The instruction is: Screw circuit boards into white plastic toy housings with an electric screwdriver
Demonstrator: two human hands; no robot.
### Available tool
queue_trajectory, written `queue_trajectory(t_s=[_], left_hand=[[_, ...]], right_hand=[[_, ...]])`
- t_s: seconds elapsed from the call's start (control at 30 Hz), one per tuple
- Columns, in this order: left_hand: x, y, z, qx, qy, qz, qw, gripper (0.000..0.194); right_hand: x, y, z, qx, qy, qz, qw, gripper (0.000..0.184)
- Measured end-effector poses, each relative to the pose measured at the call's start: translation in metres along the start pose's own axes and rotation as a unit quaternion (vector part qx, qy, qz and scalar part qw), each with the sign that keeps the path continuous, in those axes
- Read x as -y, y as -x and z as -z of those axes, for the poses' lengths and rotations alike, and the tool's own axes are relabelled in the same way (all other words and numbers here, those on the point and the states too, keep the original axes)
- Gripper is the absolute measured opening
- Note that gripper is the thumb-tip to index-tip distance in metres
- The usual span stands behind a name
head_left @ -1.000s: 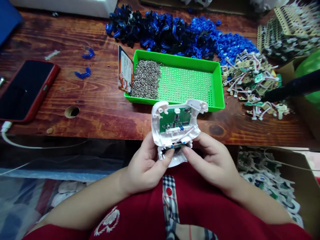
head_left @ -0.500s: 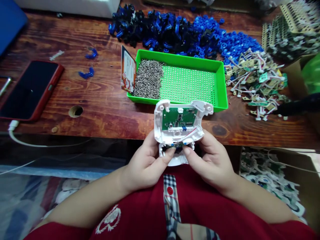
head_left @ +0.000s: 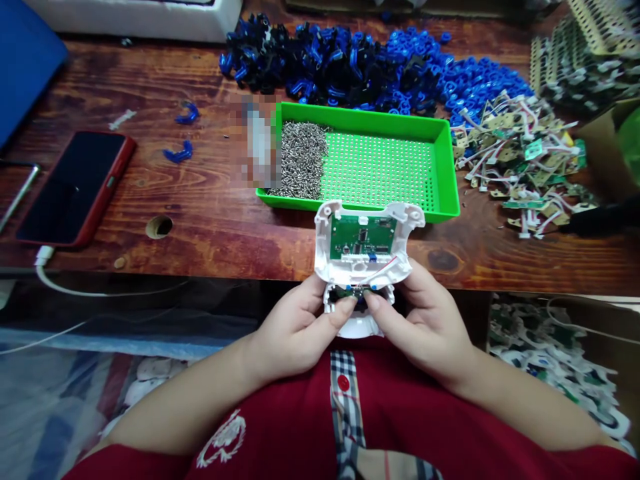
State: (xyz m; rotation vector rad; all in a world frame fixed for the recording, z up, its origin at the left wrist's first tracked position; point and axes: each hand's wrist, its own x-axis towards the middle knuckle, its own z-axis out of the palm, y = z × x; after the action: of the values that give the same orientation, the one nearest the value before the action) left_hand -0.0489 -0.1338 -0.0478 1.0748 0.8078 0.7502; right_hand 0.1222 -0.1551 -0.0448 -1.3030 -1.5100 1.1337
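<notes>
Between my two hands I hold an opened white plastic housing [head_left: 324,257], shaped like a game controller shell, over the table's front edge. A green circuit board [head_left: 367,235] lies in its upper half, and a thin red-and-white wire [head_left: 384,270] runs down to the lower part. My left hand [head_left: 300,327] grips the left side, its thumb pressing on the dark inside of the lower part. From the other side my right hand [head_left: 425,317] grips it, thumb also at the middle. The other fingers are mostly hidden behind the housing.
Behind the housing stands a green tray [head_left: 445,180] with small metal screws [head_left: 303,157]. Blue and black plastic parts [head_left: 345,60] are heaped behind it, wired small boards [head_left: 525,153] to the right. A phone [head_left: 75,190] on a charging cable lies left. A box of white parts [head_left: 555,373] sits below right.
The view has shifted slightly, so the table's things appear a little farther right and lower. Both hands still hold the housing, thumbs in nearly the same place.
</notes>
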Motion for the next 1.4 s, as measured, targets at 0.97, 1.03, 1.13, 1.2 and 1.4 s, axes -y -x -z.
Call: queue_trajectory(t_s=[0.97,1.03,1.13,1.2,1.4], left_hand=[[-0.004,-0.002,-0.007,-0.046,0.050,0.036,0.997,0.029],[-0.004,-0.001,-0.008,-0.046,0.052,0.030,0.997,0.029],[-0.003,0.001,-0.008,-0.041,0.025,0.018,0.999,0.031],[-0.002,0.002,-0.007,-0.037,0.002,0.011,0.999,0.030],[-0.001,0.002,-0.009,-0.017,0.060,0.010,0.998,0.030]], right_hand=[[0.000,0.002,0.007,0.071,-0.142,-0.077,0.984,0.037],[0.000,0.003,0.006,0.065,-0.148,-0.087,0.983,0.039],[-0.001,0.004,0.003,0.063,-0.169,-0.107,0.978,0.038],[-0.002,0.005,0.000,0.055,-0.183,-0.113,0.975,0.037],[-0.007,0.008,-0.003,0.037,-0.183,-0.099,0.977,0.039]])
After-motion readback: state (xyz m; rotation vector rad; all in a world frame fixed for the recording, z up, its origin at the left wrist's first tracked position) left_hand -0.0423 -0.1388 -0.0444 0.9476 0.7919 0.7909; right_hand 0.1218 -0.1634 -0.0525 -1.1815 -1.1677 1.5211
